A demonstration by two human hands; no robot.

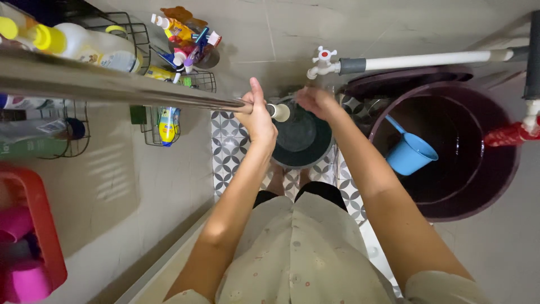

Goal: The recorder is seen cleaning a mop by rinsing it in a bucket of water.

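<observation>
Left hand point(257, 115) clenched around metal rod point(112, 84), levelling it over dark bucket point(301, 138); right hand point(316, 101) blurred beneath tap point(322, 62) — I cannot tell its grip.

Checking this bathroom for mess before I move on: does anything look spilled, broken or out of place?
Nothing stands out. The left hand grips a metal rod, the right hand is over a dark bucket below the tap. A blue dipper sits inside the big maroon tub; bottles stand in their wire racks.
</observation>
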